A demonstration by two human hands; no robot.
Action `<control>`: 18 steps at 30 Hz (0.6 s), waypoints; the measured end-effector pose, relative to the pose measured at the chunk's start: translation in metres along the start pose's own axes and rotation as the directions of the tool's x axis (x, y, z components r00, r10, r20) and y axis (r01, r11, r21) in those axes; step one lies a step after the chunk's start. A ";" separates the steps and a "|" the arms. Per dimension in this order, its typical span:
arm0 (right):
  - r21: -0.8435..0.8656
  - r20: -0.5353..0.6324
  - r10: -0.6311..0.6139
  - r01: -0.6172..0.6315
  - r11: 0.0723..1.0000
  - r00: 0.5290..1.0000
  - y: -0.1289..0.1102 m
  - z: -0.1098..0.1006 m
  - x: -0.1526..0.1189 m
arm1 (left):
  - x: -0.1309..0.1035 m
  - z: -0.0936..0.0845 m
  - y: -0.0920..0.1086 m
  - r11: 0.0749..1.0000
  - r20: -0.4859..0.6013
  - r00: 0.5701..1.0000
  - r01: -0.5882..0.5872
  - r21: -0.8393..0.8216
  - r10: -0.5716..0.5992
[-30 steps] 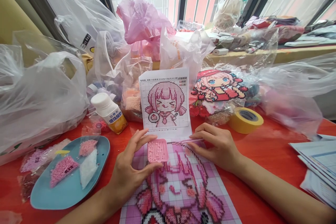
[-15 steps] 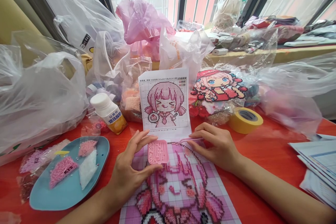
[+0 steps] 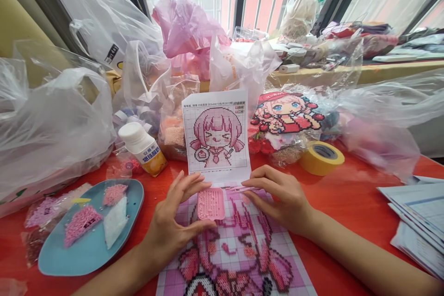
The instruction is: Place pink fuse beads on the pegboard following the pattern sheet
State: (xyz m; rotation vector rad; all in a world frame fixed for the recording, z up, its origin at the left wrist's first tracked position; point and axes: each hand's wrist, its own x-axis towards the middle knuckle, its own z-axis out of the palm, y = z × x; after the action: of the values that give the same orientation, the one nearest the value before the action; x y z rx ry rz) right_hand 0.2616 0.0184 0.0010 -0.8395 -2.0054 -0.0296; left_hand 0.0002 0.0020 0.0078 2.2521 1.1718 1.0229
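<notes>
Between the thumb and fingers of my left hand (image 3: 180, 212) is a small pink bead tray (image 3: 217, 204) with ridges and pink beads in it. My right hand (image 3: 277, 196) pinches pink tweezers (image 3: 239, 189), their tips pointing left near the tray's upper right edge. Whether the tips hold a bead is too small to tell. Beneath both hands lies a gridded pegboard (image 3: 294, 273) bearing a half-filled bead picture of a pink-haired character (image 3: 229, 259). Behind it a printed pattern sheet (image 3: 217, 138) stands upright, showing the same character.
A blue plate (image 3: 52, 261) with bags of pink and white beads sits at left. Behind are a white bottle (image 3: 133, 136), plastic bags (image 3: 58, 111), a finished bead picture (image 3: 287, 113) and yellow tape (image 3: 322, 159). Papers (image 3: 416, 203) lie at the right edge.
My right hand has moved slightly left, bringing the tweezers closer to the tray. The tray has shifted a little right and down in my left hand's grip.
</notes>
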 end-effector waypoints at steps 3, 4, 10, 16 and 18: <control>0.016 0.042 -0.026 0.026 1.000 0.999 -0.007 0.001 0.001 | 0.001 0.000 0.002 0.999 -0.005 0.999 -0.032 0.005 0.032; 0.025 0.053 -0.033 0.032 0.999 0.998 -0.009 0.002 0.002 | 0.001 0.000 0.002 0.999 -0.004 0.999 -0.038 0.004 0.038; 0.046 0.076 -0.054 0.050 0.998 0.996 -0.013 0.004 0.001 | 0.000 0.000 0.000 0.999 0.026 0.999 -0.043 -0.004 0.043; 0.046 0.086 -0.059 0.055 0.997 0.995 -0.011 0.005 -0.001 | -0.001 0.000 -0.002 0.999 0.035 0.998 -0.051 -0.008 0.051; 0.039 0.091 -0.067 0.064 0.997 0.994 -0.010 0.006 -0.002 | -0.001 0.000 -0.001 0.999 0.035 0.998 -0.048 -0.011 0.048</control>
State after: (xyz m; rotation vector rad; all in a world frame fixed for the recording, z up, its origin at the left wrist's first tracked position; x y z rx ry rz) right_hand 0.2518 0.0116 -0.0005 -0.7638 -2.1134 0.0082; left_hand -0.0009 0.0022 0.0068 2.2915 1.1006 1.0010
